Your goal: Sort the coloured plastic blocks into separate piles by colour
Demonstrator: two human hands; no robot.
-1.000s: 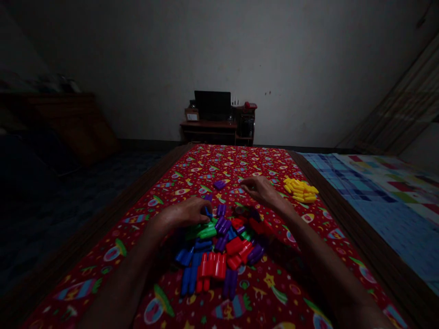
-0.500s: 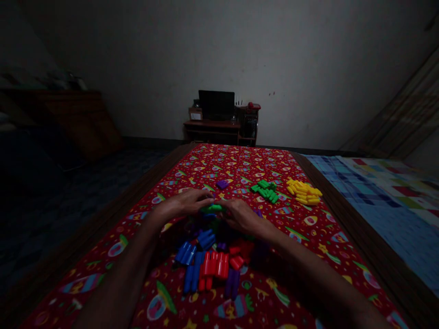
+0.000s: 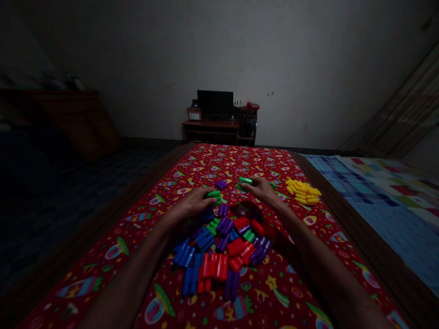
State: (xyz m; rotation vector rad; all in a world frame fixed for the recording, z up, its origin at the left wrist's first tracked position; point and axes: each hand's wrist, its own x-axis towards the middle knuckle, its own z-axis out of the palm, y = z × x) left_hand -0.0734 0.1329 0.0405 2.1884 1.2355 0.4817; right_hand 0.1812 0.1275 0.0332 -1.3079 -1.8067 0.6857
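A red rocket-print cloth (image 3: 274, 315) covers the long table, with a wooden cabinet (image 3: 75, 119) in the dimness to the left. Against the far wall, a computer desk (image 3: 209, 123) holds a dark tower (image 3: 248, 125) in its right-hand compartment; on top stand a monitor (image 3: 215, 105), a cardboard box (image 3: 194, 114) whose contents cannot be seen, and a red telephone (image 3: 253, 105).

Loose on the cloth, between the forearms, spreads a mixed pile (image 3: 214, 262) of red, blue, purple and green pronged plastic blocks. A smaller yellow pile (image 3: 303, 192) lies to the right, near the cloth's edge.

The hands are apart above the cloth, beyond most of the mixed pile. The left hand (image 3: 194, 201) grips a green block (image 3: 214, 196); the right hand (image 3: 261, 188) pinches other green plastic (image 3: 245, 181) by its near end. One purple block (image 3: 222, 184) rests between them, slightly farther out.
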